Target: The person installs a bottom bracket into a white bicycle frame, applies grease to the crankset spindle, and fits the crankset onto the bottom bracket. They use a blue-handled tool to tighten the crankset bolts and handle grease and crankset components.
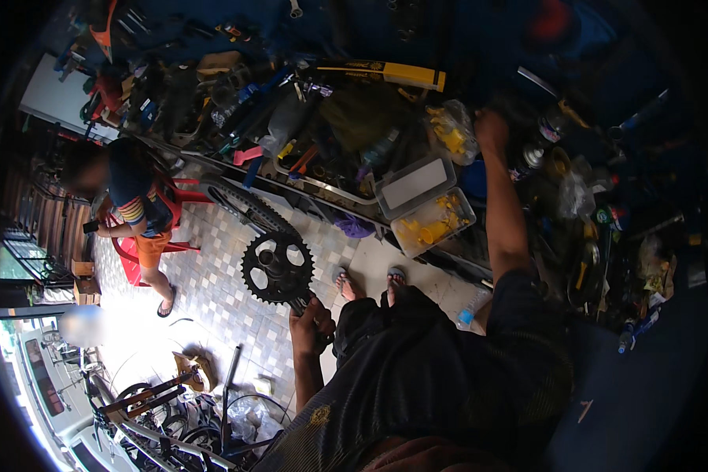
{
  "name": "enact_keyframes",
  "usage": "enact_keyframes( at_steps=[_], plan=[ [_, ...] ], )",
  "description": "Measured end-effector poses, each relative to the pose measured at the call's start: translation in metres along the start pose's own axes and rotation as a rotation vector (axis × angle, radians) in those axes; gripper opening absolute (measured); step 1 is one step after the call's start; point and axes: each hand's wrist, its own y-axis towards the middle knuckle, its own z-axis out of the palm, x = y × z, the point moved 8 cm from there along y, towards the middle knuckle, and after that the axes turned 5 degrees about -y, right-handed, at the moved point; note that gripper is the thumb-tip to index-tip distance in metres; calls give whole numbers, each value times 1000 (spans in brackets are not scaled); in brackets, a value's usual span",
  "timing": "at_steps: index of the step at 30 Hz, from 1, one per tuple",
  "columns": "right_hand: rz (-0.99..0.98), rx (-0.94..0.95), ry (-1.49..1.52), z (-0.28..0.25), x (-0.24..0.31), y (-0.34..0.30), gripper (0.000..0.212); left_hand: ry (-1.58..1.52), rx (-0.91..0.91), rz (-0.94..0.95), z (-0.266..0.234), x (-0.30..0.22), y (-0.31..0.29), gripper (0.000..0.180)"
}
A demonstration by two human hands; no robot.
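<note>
My left hand (313,321) is closed round the crank arm of a black bicycle crankset (278,293). Its toothed chainring points up and away from me, over the tiled floor. My right arm stretches far across the cluttered workbench, with my right hand (492,130) beside a clear plastic bag of yellow parts (451,134). Shadow hides its fingers, so I cannot make out whether they hold anything. Nearer me at the bench edge sits a clear plastic box (434,224) with yellow pieces inside, next to its lid (414,186).
Tools, spray cans (531,155) and a yellow-black box (401,73) crowd the bench. A bicycle wheel (252,203) leans below its edge. At left a person (138,193) sits on a red chair (130,263). Bicycle frames (157,433) lie lower left. A bottle (470,313) stands by my leg.
</note>
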Motion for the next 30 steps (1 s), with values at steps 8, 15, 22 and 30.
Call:
enact_keyframes(
  at_steps=[8,15,22,30],
  plan=[
    [-233,5,337,-66,97,-42,48,7,-39,90,-10,4,-8,12],
    [-414,67,170,-48,109,-45,47,-13,38,60,8,2,5,9],
    [-533,-80,511,-168,116,-55,44,0,11,27,13,2,6,10],
    [-728,405,571,-221,140,-128,49,35,42,16,14,6,14,12]
  ],
)
